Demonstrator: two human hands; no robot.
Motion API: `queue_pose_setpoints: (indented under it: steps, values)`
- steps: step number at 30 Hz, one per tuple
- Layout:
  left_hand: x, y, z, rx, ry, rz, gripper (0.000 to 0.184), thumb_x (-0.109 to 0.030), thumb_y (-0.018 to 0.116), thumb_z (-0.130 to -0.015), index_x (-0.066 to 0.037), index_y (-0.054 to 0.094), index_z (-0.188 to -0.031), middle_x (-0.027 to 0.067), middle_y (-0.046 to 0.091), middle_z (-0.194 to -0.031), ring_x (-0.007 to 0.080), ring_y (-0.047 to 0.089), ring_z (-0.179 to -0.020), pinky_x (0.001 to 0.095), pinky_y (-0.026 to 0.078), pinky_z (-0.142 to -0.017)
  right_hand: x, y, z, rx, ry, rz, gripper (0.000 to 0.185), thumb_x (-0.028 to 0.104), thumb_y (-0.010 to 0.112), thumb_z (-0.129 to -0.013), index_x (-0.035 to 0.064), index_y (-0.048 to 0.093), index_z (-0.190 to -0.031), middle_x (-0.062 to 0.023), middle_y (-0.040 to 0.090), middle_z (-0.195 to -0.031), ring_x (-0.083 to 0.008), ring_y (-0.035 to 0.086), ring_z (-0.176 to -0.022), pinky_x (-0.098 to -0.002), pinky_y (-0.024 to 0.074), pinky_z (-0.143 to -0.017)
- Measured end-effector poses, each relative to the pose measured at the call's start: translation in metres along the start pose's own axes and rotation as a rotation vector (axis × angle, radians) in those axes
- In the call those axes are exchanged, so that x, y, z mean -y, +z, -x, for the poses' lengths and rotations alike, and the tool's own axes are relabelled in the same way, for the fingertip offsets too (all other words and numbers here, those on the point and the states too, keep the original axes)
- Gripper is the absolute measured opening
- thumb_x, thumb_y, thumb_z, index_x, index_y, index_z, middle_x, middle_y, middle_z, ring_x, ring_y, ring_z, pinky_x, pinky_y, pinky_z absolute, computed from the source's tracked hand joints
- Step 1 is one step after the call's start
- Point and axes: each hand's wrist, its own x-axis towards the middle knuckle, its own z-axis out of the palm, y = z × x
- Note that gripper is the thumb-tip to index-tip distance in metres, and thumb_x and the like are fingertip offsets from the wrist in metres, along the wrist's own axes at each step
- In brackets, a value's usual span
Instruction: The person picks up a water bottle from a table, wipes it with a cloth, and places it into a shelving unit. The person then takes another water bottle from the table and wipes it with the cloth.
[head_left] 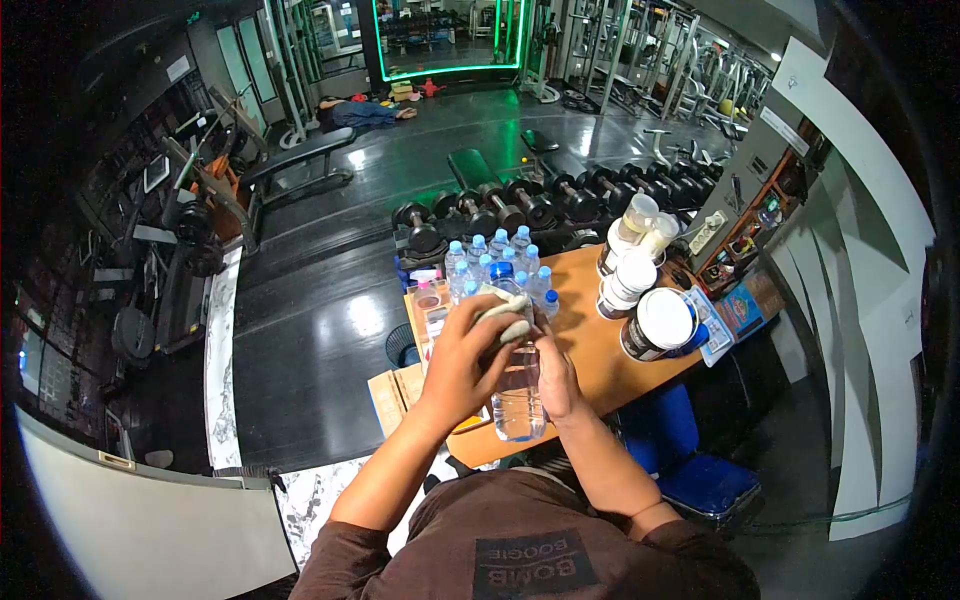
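Observation:
A large clear plastic water bottle [518, 405] is held in front of my body, over the near edge of the wooden table [585, 275]. My right hand [557, 375] is wrapped round the bottle's right side. With bent fingers, my left hand [465, 345] presses a pale cloth [512, 312] against the bottle's upper part. Part of the bottle's upper body is hidden behind the cloth and fingers. Just beyond my hands, several small water bottles [478, 250] with blue caps stand grouped on the table.
White tubs [663, 322] and jars are at the table's right. A blue chair [700, 480] is at lower right, a cardboard box [385, 400] at left. Dumbbells [580, 200] line a rack behind the table. A person [365, 113] lies on the floor far back.

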Motion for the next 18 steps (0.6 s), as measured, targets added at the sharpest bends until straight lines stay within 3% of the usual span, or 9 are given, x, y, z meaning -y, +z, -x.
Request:
queue_pose_setpoints:
  steps: [3,4,7,8,10,11,12,13,18]
  values:
    - [0.025,0.003,-0.01,-0.124,-0.108,0.014,0.034,-0.003,0.077,-0.091,-0.004,0.072,-0.124,0.0194,0.064,-0.127,0.0376,0.065,-0.115,0.042,0.052,-0.098,0.005,0.011,0.003,0.0,-0.058,0.162,0.052,0.025,0.035,-0.114,0.0002,0.04,-0.159,-0.0121,0.056,-0.147,-0.0182,0.054,-0.134,-0.0335,0.0427,-0.115]
    - [0.027,0.001,-0.017,-0.135,-0.2,0.014,0.03,-0.003,0.073,-0.094,-0.002,0.073,-0.125,0.0176,0.062,-0.126,0.0303,0.064,-0.116,0.036,0.051,-0.1,0.002,0.012,0.001,0.03,-0.157,0.263,0.053,0.025,0.035,-0.113,-0.0027,0.039,-0.159,-0.0133,0.054,-0.151,-0.0196,0.051,-0.137,-0.0331,0.0375,-0.118]
    - [0.032,-0.004,-0.022,-0.1,-0.217,0.036,0.026,-0.004,0.071,-0.098,-0.003,0.073,-0.124,0.0168,0.062,-0.128,0.0282,0.064,-0.117,0.0347,0.051,-0.099,-0.002,0.016,0.002,0.027,-0.107,0.184,0.052,0.025,0.035,-0.113,-0.0004,0.039,-0.159,-0.0133,0.055,-0.148,-0.0179,0.05,-0.137,-0.0337,0.0368,-0.118]
    - [0.034,0.001,-0.016,-0.076,-0.244,0.142,0.031,-0.002,0.072,-0.095,-0.005,0.072,-0.126,0.0189,0.06,-0.132,0.0321,0.064,-0.12,0.0373,0.051,-0.101,-0.006,0.011,-0.001,0.032,-0.118,0.198,0.051,0.025,0.035,-0.113,0.0015,0.04,-0.158,-0.0125,0.058,-0.143,-0.0174,0.054,-0.132,-0.0332,0.0418,-0.114]
    - [0.016,0.001,-0.006,-0.044,-0.11,-0.019,0.036,-0.001,0.072,-0.091,-0.005,0.071,-0.127,0.0202,0.059,-0.135,0.037,0.063,-0.124,0.0409,0.05,-0.105,-0.003,0.007,-0.001,0.03,-0.13,0.207,0.05,0.026,0.035,-0.113,0.0034,0.041,-0.157,-0.0116,0.061,-0.138,-0.0169,0.059,-0.127,-0.0328,0.0468,-0.11]
    - [0.007,0.003,0.001,-0.044,-0.087,-0.002,0.038,-0.002,0.072,-0.089,-0.006,0.072,-0.126,0.0205,0.059,-0.136,0.0405,0.06,-0.128,0.0438,0.048,-0.108,0.004,0.008,0.002,0.001,-0.049,0.139,0.049,0.027,0.035,-0.113,0.0053,0.043,-0.156,-0.0097,0.063,-0.132,-0.0163,0.063,-0.119,-0.0315,0.0517,-0.101]
    - [-0.001,0.007,0.007,-0.064,-0.061,0.004,0.036,-0.003,0.076,-0.088,-0.005,0.072,-0.124,0.0198,0.061,-0.129,0.0403,0.063,-0.119,0.0456,0.05,-0.103,0.008,0.009,0.003,-0.027,0.031,0.072,0.047,0.028,0.035,-0.113,0.0073,0.044,-0.155,-0.0078,0.065,-0.125,-0.0156,0.067,-0.111,-0.0301,0.0567,-0.093]
    - [-0.006,0.009,0.015,-0.034,-0.051,0.022,0.037,-0.003,0.076,-0.087,-0.006,0.072,-0.124,0.0199,0.061,-0.129,0.0406,0.063,-0.119,0.0463,0.05,-0.103,0.004,0.007,-0.001,-0.095,-0.025,0.079,0.046,0.03,0.035,-0.114,0.0085,0.046,-0.153,-0.0065,0.067,-0.119,-0.0163,0.071,-0.099,-0.0289,0.0601,-0.081]
    - [-0.008,0.008,0.026,-0.004,-0.048,0.037,0.043,0.003,0.077,-0.082,-0.007,0.072,-0.124,0.0207,0.062,-0.128,0.0416,0.063,-0.117,0.0471,0.05,-0.102,-0.005,-0.003,-0.007,-0.092,-0.093,0.105,0.047,0.03,0.036,-0.114,0.0069,0.045,-0.154,-0.0071,0.067,-0.123,-0.0151,0.07,-0.103,-0.0312,0.0586,-0.089]
